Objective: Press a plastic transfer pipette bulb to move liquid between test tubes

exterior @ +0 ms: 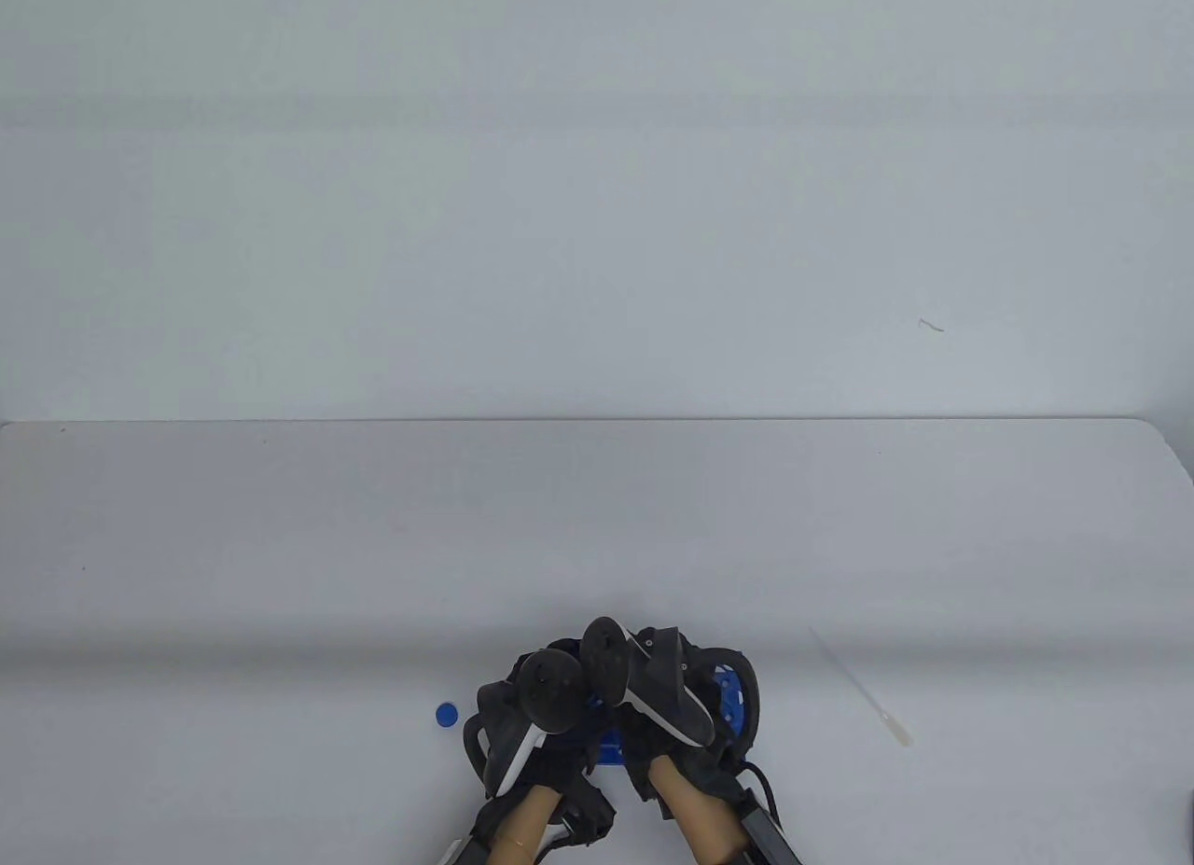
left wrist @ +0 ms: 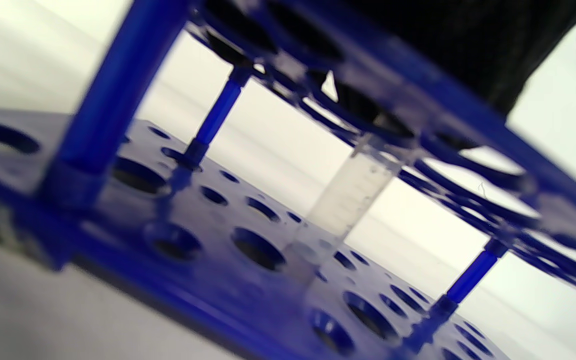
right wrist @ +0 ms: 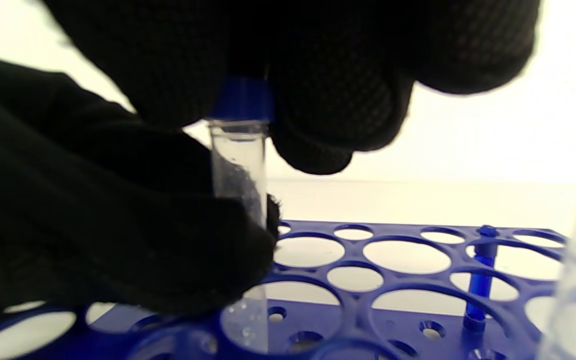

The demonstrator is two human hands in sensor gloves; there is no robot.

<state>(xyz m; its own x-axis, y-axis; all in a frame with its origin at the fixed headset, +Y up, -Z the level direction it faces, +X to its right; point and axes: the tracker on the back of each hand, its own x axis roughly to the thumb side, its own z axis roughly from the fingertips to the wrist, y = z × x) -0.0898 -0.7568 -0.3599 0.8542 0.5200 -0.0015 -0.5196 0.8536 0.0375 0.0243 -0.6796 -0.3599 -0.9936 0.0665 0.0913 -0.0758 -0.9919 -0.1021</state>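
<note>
- Counting the items in view: one blue test tube rack (exterior: pixel 728 692), one loose blue cap (exterior: pixel 447 714), one plastic transfer pipette (exterior: pixel 858 688), at least two test tubes and two gloved hands.
- The left hand (exterior: pixel 522 725) and right hand (exterior: pixel 667 706) sit close together over the rack at the near edge of the white table (exterior: pixel 280 548).
- The pipette lies flat on the table, well apart to the right of both hands; neither hand touches it.
- The loose cap lies on the table just left of the left hand.
- In the right wrist view, the right hand's fingers (right wrist: pixel 328 100) pinch the blue screw cap (right wrist: pixel 244 100) of a clear test tube (right wrist: pixel 240 165) standing in a rack hole.
- A gloved hand at that view's left grips this tube's body; the tube's contents cannot be determined.
- In the left wrist view, a graduated tube (left wrist: pixel 348 195) stands in the rack, appearing cloudy white inside.
</note>
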